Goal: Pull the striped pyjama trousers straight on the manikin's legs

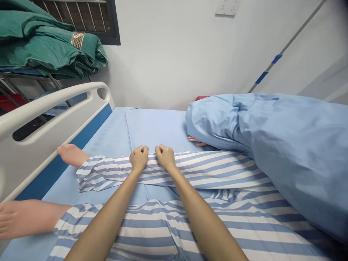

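Observation:
Both my hands are curled into fists side by side on a blue-and-white striped trouser leg [206,168] of a figure lying on the bed. My left hand [139,157] and my right hand [164,156] press on, or pinch, the striped cloth near the shin; whether cloth is caught in the fingers is hidden. A bare foot [71,153] sticks out of that leg at the left. A second striped leg [152,232] lies nearer me, its foot [24,217] at the lower left. A hand [196,141] peeks from under the light blue quilt [285,145].
The bed has a light blue sheet [152,127] and a white-and-blue footboard rail [54,119] along the left. Green folded cloths [46,47] are stacked on a metal rack behind it. A white wall stands beyond the bed, a pole with blue tape [274,59] at right.

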Demonstrator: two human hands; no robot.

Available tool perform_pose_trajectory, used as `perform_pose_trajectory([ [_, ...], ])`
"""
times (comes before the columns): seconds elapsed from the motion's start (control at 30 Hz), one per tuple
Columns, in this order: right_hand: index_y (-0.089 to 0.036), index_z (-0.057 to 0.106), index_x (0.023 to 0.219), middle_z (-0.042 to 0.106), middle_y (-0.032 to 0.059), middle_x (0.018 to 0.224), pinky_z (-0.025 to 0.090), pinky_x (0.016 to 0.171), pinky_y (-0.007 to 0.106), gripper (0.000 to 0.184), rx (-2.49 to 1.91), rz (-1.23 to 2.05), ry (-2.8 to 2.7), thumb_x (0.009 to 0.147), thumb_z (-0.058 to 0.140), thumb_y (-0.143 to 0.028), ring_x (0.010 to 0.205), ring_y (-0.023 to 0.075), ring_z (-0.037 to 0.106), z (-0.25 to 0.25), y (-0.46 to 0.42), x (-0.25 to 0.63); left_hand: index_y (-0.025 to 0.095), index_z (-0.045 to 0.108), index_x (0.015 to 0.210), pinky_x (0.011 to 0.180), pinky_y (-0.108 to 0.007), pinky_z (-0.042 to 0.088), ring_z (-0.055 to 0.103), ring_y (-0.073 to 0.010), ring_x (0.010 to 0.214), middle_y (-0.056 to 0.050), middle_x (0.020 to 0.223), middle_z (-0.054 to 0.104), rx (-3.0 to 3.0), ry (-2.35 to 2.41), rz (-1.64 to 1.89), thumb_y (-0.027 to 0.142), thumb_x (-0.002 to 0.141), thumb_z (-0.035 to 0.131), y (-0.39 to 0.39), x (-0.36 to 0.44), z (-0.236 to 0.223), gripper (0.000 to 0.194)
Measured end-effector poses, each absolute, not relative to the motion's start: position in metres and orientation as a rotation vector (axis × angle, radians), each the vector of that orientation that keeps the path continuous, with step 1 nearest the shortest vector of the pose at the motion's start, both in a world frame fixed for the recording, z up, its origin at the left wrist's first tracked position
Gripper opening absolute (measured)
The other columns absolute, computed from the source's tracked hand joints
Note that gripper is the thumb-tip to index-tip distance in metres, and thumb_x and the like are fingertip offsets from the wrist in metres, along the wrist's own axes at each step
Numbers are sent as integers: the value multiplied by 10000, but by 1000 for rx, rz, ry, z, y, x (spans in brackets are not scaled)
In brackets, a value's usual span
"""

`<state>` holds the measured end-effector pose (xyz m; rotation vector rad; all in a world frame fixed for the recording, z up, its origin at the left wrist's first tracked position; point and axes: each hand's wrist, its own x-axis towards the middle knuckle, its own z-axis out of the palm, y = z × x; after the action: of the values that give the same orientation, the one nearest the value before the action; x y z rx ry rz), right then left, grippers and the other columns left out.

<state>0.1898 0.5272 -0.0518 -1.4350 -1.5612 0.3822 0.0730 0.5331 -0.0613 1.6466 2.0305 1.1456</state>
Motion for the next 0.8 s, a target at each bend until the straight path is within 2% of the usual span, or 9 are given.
perform_pose_trajectory([
  [0.13, -184, 256, 476, 229, -61, 466, 195, 506, 243, 359, -1428, 428, -1512, 776, 426, -284, 481, 79, 219, -62, 528, 196, 166, 310, 455, 509, -251, 177, 254, -90, 478, 35, 450, 298, 1664, 2014, 1125, 311, 745, 430, 533, 75, -54, 346],
  [0.3, -199, 244, 498, 217, -64, 488, 223, 471, 223, 373, -1259, 666, -1206, 768, 456, -347, 486, 74, 235, -57, 536, 203, 170, 287, 459, 522, -236, 221, 281, -84, 478, 38, 446, 294, 1742, 1827, 1332, 312, 778, 409, 532, 112, -38, 371],
  [0.4, -208, 267, 511, 229, -73, 477, 222, 433, 223, 362, -1154, 860, -1004, 737, 491, -380, 459, 71, 228, -56, 542, 210, 179, 386, 475, 526, -232, 236, 366, -94, 501, 24, 470, 424, 1710, 1800, 1263, 325, 816, 374, 530, 140, -42, 372],
  [0.53, -217, 273, 525, 237, -81, 452, 203, 406, 228, 345, -1137, 1041, -919, 734, 472, -405, 411, 68, 210, -52, 543, 217, 200, 544, 596, 551, -247, 229, 479, -131, 592, -24, 622, 603, 1742, 1943, 1103, 361, 868, 319, 527, 154, -54, 388],
  [0.67, -196, 311, 472, 283, -63, 448, 223, 471, 230, 350, -1311, 692, -1388, 744, 470, -350, 456, 75, 262, -37, 531, 230, 219, 591, 715, 546, -264, 195, 515, -153, 622, -45, 694, 641, 1817, 2009, 976, 372, 880, 317, 525, 152, -58, 355],
  [0.8, -189, 320, 478, 296, -62, 449, 216, 518, 241, 338, -1414, 376, -1707, 762, 465, -301, 470, 80, 250, -33, 513, 255, 218, 570, 657, 546, -262, 193, 507, -157, 626, -40, 661, 626, 1876, 2014, 957, 402, 869, 342, 524, 153, -59, 362],
])
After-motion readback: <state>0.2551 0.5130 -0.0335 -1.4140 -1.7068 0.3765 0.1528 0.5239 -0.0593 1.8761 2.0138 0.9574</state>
